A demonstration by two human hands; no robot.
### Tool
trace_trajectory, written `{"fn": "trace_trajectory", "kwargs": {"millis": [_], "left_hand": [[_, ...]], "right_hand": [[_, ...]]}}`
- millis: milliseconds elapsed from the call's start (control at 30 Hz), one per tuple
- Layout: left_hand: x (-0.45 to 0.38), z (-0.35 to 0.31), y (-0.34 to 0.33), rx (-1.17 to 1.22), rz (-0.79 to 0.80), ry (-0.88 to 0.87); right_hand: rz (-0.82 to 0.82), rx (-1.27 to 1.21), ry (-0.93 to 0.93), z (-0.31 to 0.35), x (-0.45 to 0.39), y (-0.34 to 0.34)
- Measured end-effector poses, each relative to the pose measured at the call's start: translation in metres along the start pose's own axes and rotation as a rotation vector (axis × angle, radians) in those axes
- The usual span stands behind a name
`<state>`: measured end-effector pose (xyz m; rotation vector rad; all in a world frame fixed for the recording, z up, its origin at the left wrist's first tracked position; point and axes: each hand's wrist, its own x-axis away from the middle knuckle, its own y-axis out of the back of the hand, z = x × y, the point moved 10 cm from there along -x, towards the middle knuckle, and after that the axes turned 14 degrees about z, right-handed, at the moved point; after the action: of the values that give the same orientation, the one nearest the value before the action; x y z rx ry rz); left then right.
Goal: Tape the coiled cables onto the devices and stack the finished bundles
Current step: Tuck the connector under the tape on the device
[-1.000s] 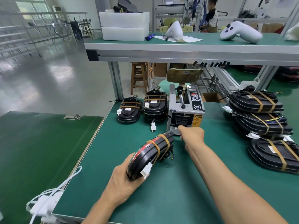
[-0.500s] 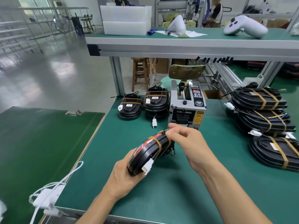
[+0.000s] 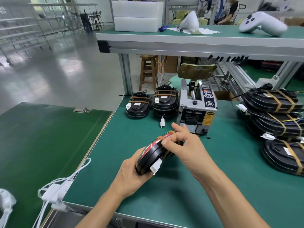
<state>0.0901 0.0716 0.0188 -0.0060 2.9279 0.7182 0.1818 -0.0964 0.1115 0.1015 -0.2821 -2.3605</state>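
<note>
Head view: the left hand (image 3: 130, 176) grips the near end of a black device (image 3: 152, 153), held on edge above the green bench (image 3: 189, 195). Its fingers wrap under the far side and are hidden, so only the back of the hand and the thumb base show. A white connector (image 3: 156, 167) juts from the device just beside that thumb.

The right hand (image 3: 185, 145) comes over the device's upper end. Thumb and curled fingers (image 3: 167, 142) press on a brown tape strip (image 3: 162, 138) crossing the rim, while the forefinger sticks out straight beyond it. Whether the tape is pinched or only pressed down is hard to make out. The coiled cable under the palm is mostly covered; a dark bit shows below the knuckles.

Just beyond the outstretched forefinger stands the grey tape dispenser (image 3: 196, 109). To its left are two taped bundles (image 3: 139, 106), the right one (image 3: 165, 101) stacked on another, with a loose white plug (image 3: 162, 123) in front.

Well to the right of the right hand lies a pile of larger taped bundles (image 3: 276, 116), cut off by the frame edge. Left of the left hand, white cables (image 3: 54, 193) hang over the bench corner, blurred.
</note>
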Motion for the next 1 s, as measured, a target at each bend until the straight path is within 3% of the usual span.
{"fn": "trace_trajectory", "kwargs": {"millis": [1000], "left_hand": [[0.0005,-0.0044,0.0002,0.022,-0.005,0.002]], "right_hand": [[-0.081,0.061,-0.072,0.0079,0.0044,-0.0037]]}}
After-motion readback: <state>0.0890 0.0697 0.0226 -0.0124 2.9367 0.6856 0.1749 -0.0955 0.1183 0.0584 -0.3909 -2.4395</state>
